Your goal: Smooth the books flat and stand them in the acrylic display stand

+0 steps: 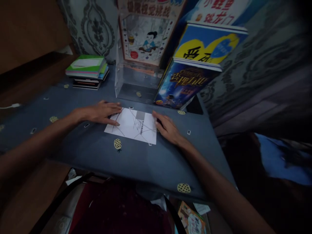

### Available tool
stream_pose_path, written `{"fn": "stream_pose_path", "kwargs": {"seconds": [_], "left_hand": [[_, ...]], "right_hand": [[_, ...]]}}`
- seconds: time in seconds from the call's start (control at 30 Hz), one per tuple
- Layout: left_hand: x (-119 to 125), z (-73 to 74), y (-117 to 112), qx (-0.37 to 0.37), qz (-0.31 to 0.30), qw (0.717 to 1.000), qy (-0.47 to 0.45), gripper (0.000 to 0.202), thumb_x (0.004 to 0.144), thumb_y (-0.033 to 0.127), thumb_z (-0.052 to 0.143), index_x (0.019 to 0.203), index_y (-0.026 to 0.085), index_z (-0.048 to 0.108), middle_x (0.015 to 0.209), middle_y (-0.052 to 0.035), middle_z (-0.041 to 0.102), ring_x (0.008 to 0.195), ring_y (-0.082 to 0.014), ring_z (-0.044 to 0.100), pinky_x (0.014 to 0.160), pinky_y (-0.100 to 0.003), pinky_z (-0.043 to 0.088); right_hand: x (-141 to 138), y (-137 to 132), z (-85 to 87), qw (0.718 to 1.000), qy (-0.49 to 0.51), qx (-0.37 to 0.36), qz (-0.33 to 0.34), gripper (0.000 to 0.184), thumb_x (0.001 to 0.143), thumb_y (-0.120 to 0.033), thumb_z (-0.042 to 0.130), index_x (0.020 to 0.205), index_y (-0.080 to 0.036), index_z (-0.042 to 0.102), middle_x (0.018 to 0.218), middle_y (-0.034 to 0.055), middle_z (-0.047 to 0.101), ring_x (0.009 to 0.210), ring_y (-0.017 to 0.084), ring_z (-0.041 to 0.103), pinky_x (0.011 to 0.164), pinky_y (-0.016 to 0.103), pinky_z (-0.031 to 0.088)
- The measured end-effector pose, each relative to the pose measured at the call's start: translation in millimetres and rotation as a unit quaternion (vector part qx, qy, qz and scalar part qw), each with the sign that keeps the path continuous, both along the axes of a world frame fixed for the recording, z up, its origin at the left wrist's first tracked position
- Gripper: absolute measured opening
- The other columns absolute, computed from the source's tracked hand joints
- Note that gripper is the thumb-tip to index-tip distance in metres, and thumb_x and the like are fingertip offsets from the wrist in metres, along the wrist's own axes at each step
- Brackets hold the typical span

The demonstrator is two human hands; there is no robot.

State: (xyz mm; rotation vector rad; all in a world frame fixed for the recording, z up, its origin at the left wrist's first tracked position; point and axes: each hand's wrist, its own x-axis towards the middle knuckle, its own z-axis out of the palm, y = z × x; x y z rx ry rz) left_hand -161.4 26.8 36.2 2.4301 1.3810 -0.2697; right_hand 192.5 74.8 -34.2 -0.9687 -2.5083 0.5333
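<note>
A white printed sheet of paper lies flat on the dark tablecloth, with thin lines crossing it, a grey block and some sideways print. On its left side rests my left hand, open, with the fingers stretched over the upper left corner and edge. At the opposite edge is my right hand, also open, its fingertips touching or just beside the sheet's upper right corner. Neither hand grips anything that I can see.
Behind the sheet stands a clear plastic book holder with upright picture books. A blue book leans at its right side. To the back left is a stack of books. A white cable end lies at far left.
</note>
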Motion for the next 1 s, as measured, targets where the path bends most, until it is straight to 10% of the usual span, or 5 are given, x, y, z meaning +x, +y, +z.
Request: {"fn": "stream_pose_path", "kwargs": {"seconds": [0.3,0.5,0.63,0.77,1.0], "left_hand": [[123.0,-28.4,-5.3,0.086,-0.164,0.975,-0.124,0.051,0.106,0.035,0.043,0.155,0.019,0.041,0.161,-0.0142,0.043,0.152,-0.026,0.036,0.123,-0.053,0.02],[125.2,-6.4,-50.7,-0.05,-0.244,0.949,-0.194,0.046,0.107,0.028,0.044,0.152,0.017,0.047,0.161,-0.0092,0.044,0.153,-0.0207,0.034,0.13,-0.041,0.009],[105.2,1.7,-15.5,-0.116,-0.131,0.939,-0.296,0.04,0.106,0.035,0.045,0.139,0.017,0.059,0.142,-0.0105,0.064,0.13,-0.0198,0.061,0.109,-0.032,0.045],[92.4,-1.9,29.0,0.065,0.048,0.99,-0.114,0.064,0.088,0.055,0.069,0.136,0.015,0.057,0.138,-0.0168,0.059,0.127,-0.0354,0.055,0.104,-0.046,0.044],[94.4,-5.3,39.2,0.027,0.091,0.99,-0.103,0.074,0.063,0.055,0.088,0.119,0.017,0.059,0.12,-0.014,0.065,0.111,-0.0347,0.061,0.09,-0.037,0.046]], "right_hand": [[7.4,10.9,-4.6,0.997,0.058,-0.039,0.021,0.064,0.106,-0.054,0.023,0.162,-0.023,0.025,0.147,0.0117,0.06,0.14,0.029,0.051,0.117,0.059,0.036],[5.2,4.1,-2.8,0.999,0.035,-0.027,0.007,0.065,0.106,-0.052,0.029,0.162,-0.018,0.025,0.147,0.0151,0.06,0.142,0.032,0.048,0.117,0.059,0.034],[3.4,-2.3,-0.2,1.0,-0.003,-0.007,0.0,0.072,0.102,-0.057,0.042,0.162,-0.02,0.024,0.152,0.015,0.054,0.143,0.034,0.046,0.119,0.061,0.03],[2.3,-7.3,0.5,0.999,-0.037,0.017,0.016,0.09,0.094,-0.069,0.053,0.163,-0.02,0.023,0.159,0.0185,0.044,0.147,0.036,0.041,0.121,0.063,0.026],[7.5,-7.0,-1.8,0.998,-0.049,0.032,0.03,0.096,0.092,-0.07,0.056,0.165,-0.024,0.015,0.164,0.019,0.035,0.153,0.035,0.032,0.122,0.063,0.026]]}}
